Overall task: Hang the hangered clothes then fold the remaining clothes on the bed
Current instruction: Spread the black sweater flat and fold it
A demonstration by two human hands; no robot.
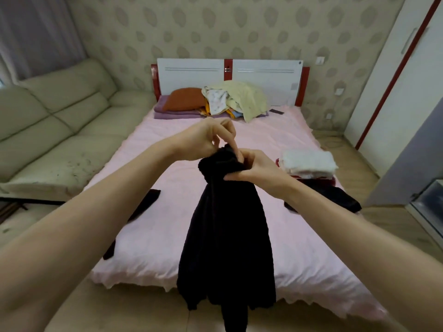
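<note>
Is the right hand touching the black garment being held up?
Touching. The head view shows the right hand gripping the bunched top of the black garment.

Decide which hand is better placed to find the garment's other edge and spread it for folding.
Probably the left hand: its fingers only pinch the top of the black garment, while the right hand grips the bunched fabric and bears its weight.
</note>
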